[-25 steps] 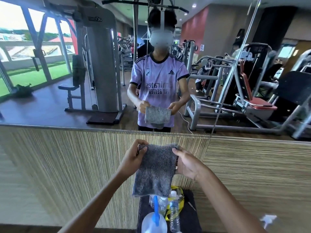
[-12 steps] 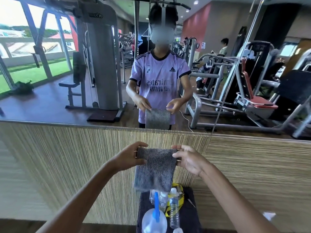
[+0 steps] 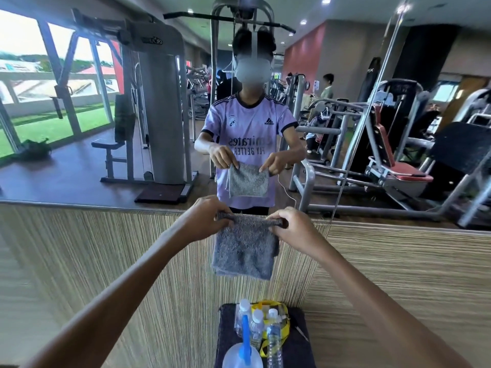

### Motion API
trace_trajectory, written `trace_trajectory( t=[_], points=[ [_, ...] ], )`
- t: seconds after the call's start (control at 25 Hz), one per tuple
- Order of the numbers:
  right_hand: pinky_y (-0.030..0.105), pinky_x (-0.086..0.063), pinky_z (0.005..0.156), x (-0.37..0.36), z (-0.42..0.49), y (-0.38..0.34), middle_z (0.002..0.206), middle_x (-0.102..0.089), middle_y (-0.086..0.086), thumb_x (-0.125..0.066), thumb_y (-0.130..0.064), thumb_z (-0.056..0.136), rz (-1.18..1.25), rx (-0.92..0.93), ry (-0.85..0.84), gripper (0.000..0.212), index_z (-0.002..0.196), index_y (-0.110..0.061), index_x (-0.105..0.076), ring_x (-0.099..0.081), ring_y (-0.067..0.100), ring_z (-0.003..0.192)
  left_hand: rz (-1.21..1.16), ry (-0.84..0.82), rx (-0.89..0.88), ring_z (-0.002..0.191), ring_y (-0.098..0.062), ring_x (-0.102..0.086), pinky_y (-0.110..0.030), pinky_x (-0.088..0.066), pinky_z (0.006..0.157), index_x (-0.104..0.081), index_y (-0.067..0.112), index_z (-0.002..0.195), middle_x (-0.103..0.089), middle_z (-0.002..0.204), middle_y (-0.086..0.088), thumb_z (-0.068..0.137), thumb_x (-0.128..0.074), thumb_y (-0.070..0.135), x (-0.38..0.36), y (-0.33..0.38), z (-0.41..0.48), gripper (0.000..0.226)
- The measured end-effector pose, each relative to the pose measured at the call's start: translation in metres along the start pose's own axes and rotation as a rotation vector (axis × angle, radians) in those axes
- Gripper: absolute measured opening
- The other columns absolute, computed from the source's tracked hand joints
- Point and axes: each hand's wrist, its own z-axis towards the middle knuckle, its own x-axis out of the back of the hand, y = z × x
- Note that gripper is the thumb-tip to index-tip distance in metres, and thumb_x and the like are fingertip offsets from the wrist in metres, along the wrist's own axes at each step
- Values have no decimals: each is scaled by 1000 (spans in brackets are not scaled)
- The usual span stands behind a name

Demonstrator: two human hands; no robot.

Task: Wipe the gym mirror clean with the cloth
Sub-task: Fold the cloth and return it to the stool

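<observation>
1 cloth (image 3: 245, 251) hangs, clamped by left hand (image 3: 210, 219) and right hand (image 3: 292, 227); 3 water bottles (image 3: 273, 338), 1 sprayer (image 3: 243, 354) below.

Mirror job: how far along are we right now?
Done: the cloth is picked up and folded. In hand: the left hand and right hand grip its top corners, so it hangs before the striped panel below the mirror. Left: all the wiping; the cloth is not yet on the glass, and the spray bottle stands below, untouched.
</observation>
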Motion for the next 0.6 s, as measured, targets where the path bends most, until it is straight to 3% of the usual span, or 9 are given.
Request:
trace_trajectory(
  t=[0.08,0.12,0.2,0.28,0.36,0.44,0.6],
  points=[
    [26,-42,99,12,3,0,118,-49,3,-65,-28,94,-4,-3,-73,33,125,-15,-65,-50,15,112,-2,13,14,81,5,-47,-8,-35,68,-74,26,86,-54,93,7,79,-83,32,6,-5,6,12],
    [19,-43,96,17,2,-1,124,-47,1,-63,-30,96,51,-17,-108,37,129,-14,-61,-47,13,115,-49,11,35,84,4,-49,-7,-36,70,-70,27,84,-55,98,4,77,-84,33,8,-8,8,16],
    [11,-44,82,20,-4,-5,126,-46,-6,-58,-29,99,310,-135,-137,48,141,-10,-48,-46,8,113,-374,-30,107,89,-1,-61,-9,-45,81,-69,18,89,-63,107,3,76,-84,33,10,-10,7,25],
    [12,-48,75,13,-7,-5,123,-52,-5,-54,-24,101,608,-234,-102,51,144,-3,-39,-56,10,108,-740,-77,138,90,-10,-67,-23,-53,85,-65,13,95,-70,99,4,82,-77,32,7,-8,-2,26],
    [6,-47,64,4,-6,-7,112,-56,4,-50,-17,102,728,-221,-50,30,128,-2,-52,-58,22,104,-963,-93,190,89,-18,-67,-32,-57,79,-58,11,95,-69,90,0,88,-65,27,-3,-6,-11,19],
    [6,-44,57,-6,-4,-9,99,-52,9,-50,-20,103,757,-210,-10,12,105,-12,-59,-54,22,93,-1091,-84,286,84,-17,-67,-34,-57,73,-56,12,96,-66,89,-1,89,-60,28,-14,-3,-16,18],
    [26,-51,69,-24,-3,-7,93,-61,8,-54,-25,100,935,-317,49,12,94,-16,-60,-59,21,84,-1353,-33,421,80,-16,-67,-30,-58,68,-61,4,106,-67,94,-8,85,-65,31,-28,-2,-25,34]
  ],
)
